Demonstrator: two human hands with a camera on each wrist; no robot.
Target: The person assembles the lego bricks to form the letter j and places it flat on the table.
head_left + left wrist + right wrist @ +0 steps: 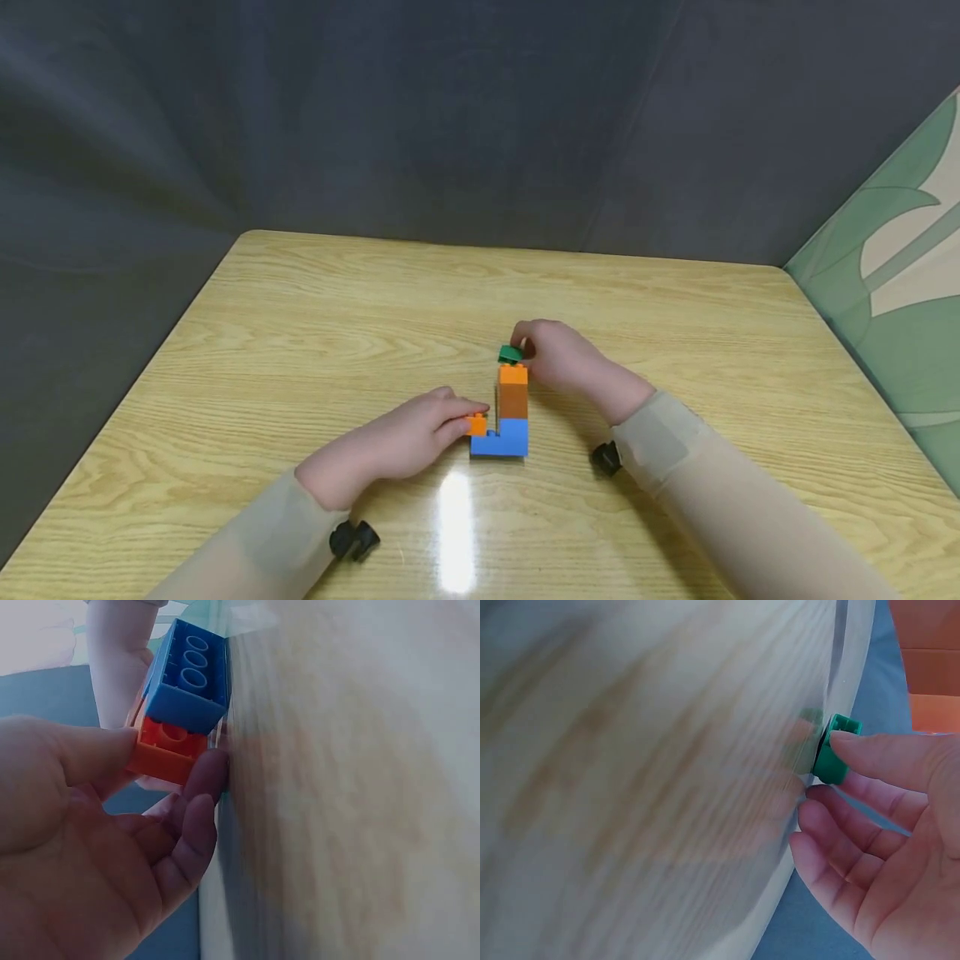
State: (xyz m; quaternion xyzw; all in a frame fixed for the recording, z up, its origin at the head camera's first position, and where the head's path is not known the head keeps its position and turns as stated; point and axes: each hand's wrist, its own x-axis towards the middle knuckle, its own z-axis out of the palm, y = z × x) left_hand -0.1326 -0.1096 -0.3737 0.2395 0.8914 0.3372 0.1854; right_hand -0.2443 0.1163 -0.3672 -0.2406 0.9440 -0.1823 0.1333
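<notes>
My left hand (412,429) pinches a small orange brick (477,426) between thumb and fingers. That brick sits on the left part of a blue base (498,446). On the base's right side a column continues with a brown-orange section (513,401) and a bright orange brick (513,375). In the left wrist view, the hollow underside of a blue brick (195,664) faces the camera. A green brick (835,750) is pinched by my right hand (558,354). It is just beyond the column's studded end; whether they touch I cannot tell.
The bricks and both hands are over a glossy wood-grain table (337,308). A dark curtain (450,125) hangs behind it, and a green leaf-patterned surface (907,275) borders the right side. Black devices (354,540) are strapped under the wrists.
</notes>
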